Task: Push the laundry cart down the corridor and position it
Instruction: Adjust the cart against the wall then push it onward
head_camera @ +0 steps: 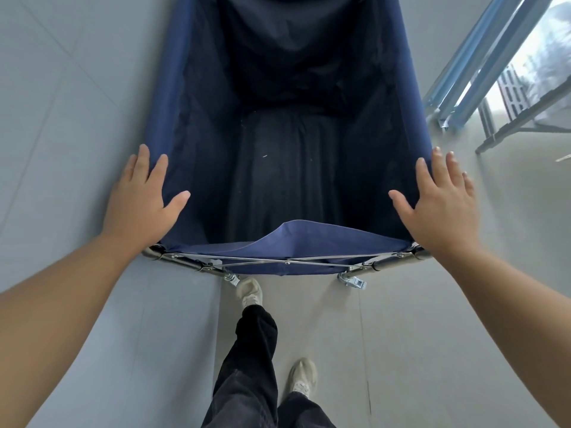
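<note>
Laundry cart (287, 118) hugs left wall (61, 118); right floor (463, 273) open.

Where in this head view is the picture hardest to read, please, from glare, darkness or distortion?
Head view: the window at upper right is blown out; the laundry cart's bag interior is nearly black, hiding detail; wide-angle distortion bends the forearms and the wall; both hands stay sharp.

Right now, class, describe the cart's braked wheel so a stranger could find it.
Start at the blue laundry cart and drop to its near metal frame. Under the right corner hangs the wheel, the only one showing a flat silver brake tab.
</note>
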